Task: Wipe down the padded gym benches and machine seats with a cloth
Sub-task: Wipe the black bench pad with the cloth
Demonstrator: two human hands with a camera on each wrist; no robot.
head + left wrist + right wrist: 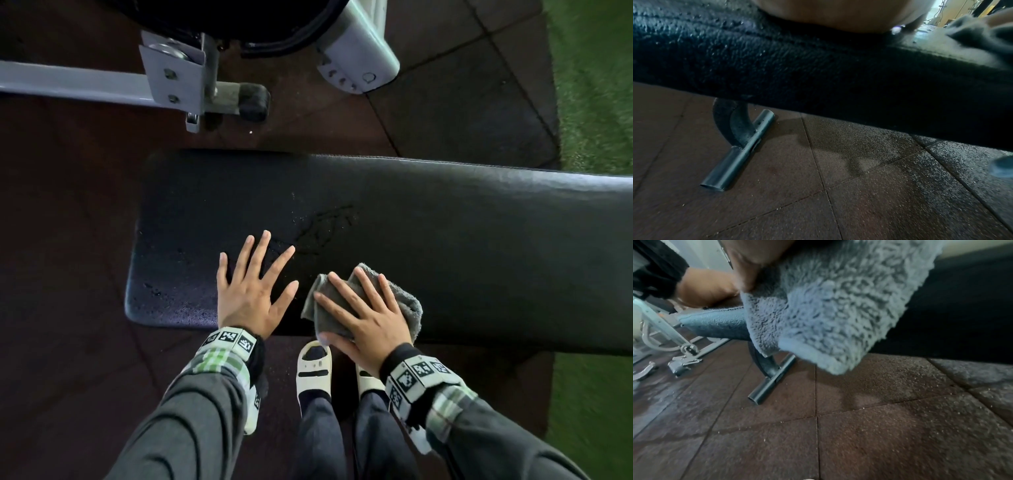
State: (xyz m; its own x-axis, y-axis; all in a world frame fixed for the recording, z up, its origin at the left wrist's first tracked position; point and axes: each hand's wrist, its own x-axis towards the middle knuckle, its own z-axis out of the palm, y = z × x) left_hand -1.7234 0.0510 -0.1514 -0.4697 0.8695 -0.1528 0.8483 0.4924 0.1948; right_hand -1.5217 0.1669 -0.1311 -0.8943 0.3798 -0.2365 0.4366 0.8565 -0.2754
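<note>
Head view, left to right: grey painted steel frame (85, 84) of a machine lay across the upper left, flat bar with a bolted bracket and a black rubber end cap (252, 102); a rounded grey post (359, 48) stood just right of it. Floor (445, 85) was dark rubber tile, speckled, with seams; green turf (592, 85) ran along the right edge.

Padded bench (445, 240) was black vinyl, pebbled grain, rounded corners, long slab running out of frame to the right. Droplets and wet streaks showed on the left half near the centre.

Left hand (251, 291) lay flat on the bench's near left part, fingers straight and spread wide, palm down, holding nothing. Left wrist view showed only the heel of the palm pressing the vinyl, and the bench's tubular steel foot (740, 152) on the tiles below.

Right hand (364, 315) sat just beside it on the near edge, fingers extended and splayed over the cloth (407, 305), pressing it to the pad. Cloth was grey, folded, thick fluffy microfibre pile; right wrist view showed part of it (838, 313) draped over the bench's front edge, thumb against its left side.

White slide sandals (313, 370) over dark socks stood on the tiles beneath the hands. Checked cuffs and tag-marked wristbands (231, 339) showed on both wrists.
</note>
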